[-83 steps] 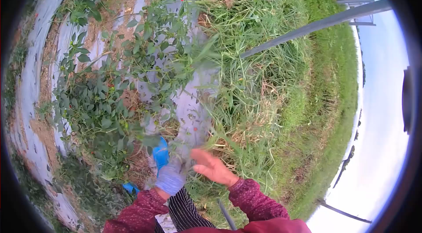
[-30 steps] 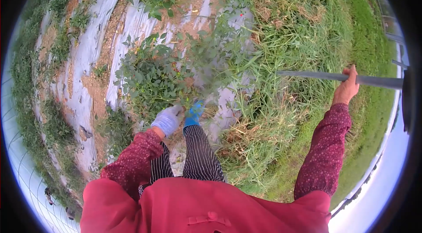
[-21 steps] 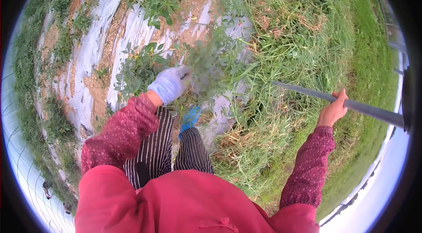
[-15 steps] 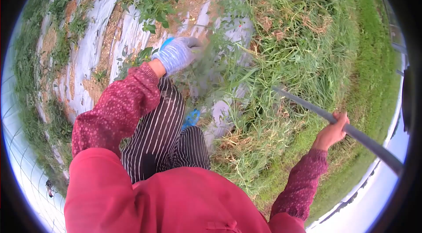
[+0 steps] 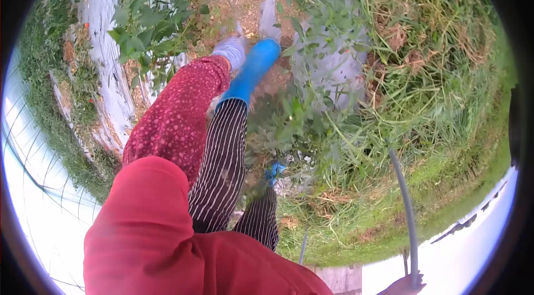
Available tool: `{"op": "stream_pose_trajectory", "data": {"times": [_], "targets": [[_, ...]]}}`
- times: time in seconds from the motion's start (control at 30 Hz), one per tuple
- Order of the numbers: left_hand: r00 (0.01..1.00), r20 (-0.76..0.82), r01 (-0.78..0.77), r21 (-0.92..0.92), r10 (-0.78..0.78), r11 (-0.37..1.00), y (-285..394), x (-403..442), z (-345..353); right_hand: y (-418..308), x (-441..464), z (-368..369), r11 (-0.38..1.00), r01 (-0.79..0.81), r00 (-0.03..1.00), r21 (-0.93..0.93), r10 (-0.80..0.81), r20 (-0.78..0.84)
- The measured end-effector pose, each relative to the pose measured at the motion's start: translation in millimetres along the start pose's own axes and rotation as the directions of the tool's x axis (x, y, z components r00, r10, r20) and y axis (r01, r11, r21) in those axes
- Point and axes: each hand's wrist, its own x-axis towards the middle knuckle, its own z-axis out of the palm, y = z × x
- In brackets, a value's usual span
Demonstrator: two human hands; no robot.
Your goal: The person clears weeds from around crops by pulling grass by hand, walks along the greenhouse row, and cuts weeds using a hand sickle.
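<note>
My left hand (image 5: 229,52), in a pale knitted glove, is low beside the blue boot (image 5: 256,67) and close to the ground. Motion smears its fingers, and I cannot make out anything in them. At the bottom right edge my bare right hand (image 5: 405,285) is wrapped round a grey pole (image 5: 407,200) whose far end disappears in the grass. Leafy green plants (image 5: 147,19) grow left of the gloved hand. More leaves (image 5: 300,117) spread to the right of the boot, partly blurred.
Strips of pale plastic sheet (image 5: 103,22) run between bare soil and plant rows. Tall, partly dried grass (image 5: 423,61) fills the right side. My other blue boot (image 5: 273,171) shows among leaves behind. A second thin pole (image 5: 303,247) stands near the bottom.
The view has shifted with a step, and the front blue boot now shows fully. My left hand has gone farther forward. The right hand, still on the pole, has dropped back toward the bottom edge.
</note>
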Motion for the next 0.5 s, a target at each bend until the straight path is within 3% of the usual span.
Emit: {"op": "stream_pose_trajectory", "data": {"times": [0.07,0.1,0.2,0.27,0.3,0.33,0.37,0.4,0.43,0.5], "targets": [[0.991,-0.132,-0.006,0.163,0.027,0.987,-23.8,33.3,5.3,0.1,9.5,-33.2,0.993,0.074,0.984,-0.097,-0.057,0.17],[0.998,-0.041,0.045,0.113,-0.041,0.993,-23.6,35.8,-17.1,-3.1,12.4,-46.9,0.988,0.092,0.984,-0.128,-0.07,0.165],[0.961,-0.201,0.209,0.087,-0.189,0.974,-54.5,64.1,-16.1,-8.3,16.7,-65.9,0.968,0.148,0.982,-0.202,-0.121,0.142],[0.862,-0.108,0.471,-0.191,-0.495,0.861,-60.9,74.8,-14.9,-4.0,12.1,-53.0,0.959,0.176,0.981,-0.223,-0.151,0.125],[0.836,-0.1,0.497,-0.277,-0.539,0.822,-49.1,63.7,-25.0,-3.7,12.2,-49.3,0.962,0.168,0.976,-0.213,-0.133,0.173],[0.797,0.073,0.582,-0.354,-0.599,0.732,-67.6,84.2,-1.4,-4.0,14.1,-45.7,0.969,0.151,0.97,-0.196,-0.107,0.217],[0.991,-0.019,0.136,0.021,-0.136,0.99,-78.0,101.7,17.1,-7.0,13.7,-45.5,0.976,0.132,0.962,-0.174,-0.083,0.261],[0.93,0.019,0.363,-0.185,-0.366,0.913,-101.6,120.4,53.0,-10.0,13.6,-50.5,0.981,0.122,0.954,-0.149,-0.075,0.291],[0.944,-0.014,0.315,-0.271,-0.331,0.91,-124.9,142.4,85.0,-10.3,16.6,-56.5,0.985,0.119,0.945,-0.127,-0.074,0.318],[0.895,0.295,0.276,0.226,-0.336,0.934,-108.7,134.7,40.7,-8.7,16.1,-56.6,0.985,0.122,0.944,-0.119,-0.078,0.32]]}}
